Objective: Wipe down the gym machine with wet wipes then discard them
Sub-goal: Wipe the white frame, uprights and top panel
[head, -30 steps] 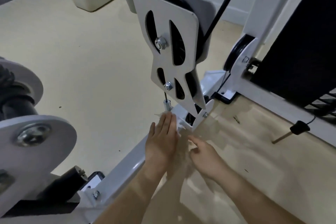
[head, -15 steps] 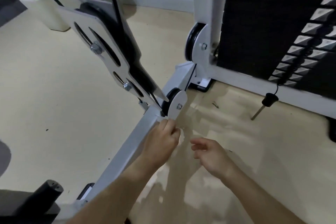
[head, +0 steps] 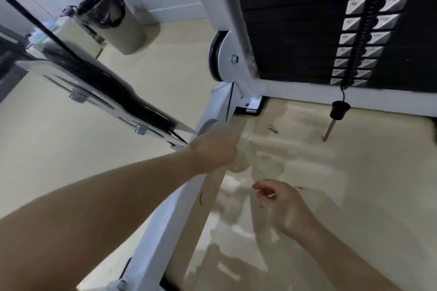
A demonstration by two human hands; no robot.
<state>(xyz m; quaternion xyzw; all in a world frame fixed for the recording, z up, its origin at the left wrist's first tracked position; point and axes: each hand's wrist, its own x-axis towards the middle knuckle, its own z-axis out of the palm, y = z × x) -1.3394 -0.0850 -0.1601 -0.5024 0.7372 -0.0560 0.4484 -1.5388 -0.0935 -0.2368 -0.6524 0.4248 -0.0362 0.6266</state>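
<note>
The gym machine's white base beam [head: 170, 217] runs from the bottom left up to the upright post [head: 236, 38]. My left hand [head: 216, 149] is blurred, its fingers curled against the small round pulley plate [head: 207, 126] on that beam. The wet wipe is hidden inside the fist. To the right of the beam and above the floor, my right hand [head: 281, 203] hovers with loosely curled fingers and holds nothing.
A hanging white pulley bracket [head: 94, 94] with a black cable crosses the left side, close to my left forearm. The black weight stack [head: 295, 19] and its dangling selector pin [head: 337, 113] are at the right. A lined waste bin [head: 113, 14] stands by the far wall.
My view has swung left and upward along the beam. My left hand went from flat fingers to a curled grip and moved up onto the small pulley plate. The right hand drew back.
</note>
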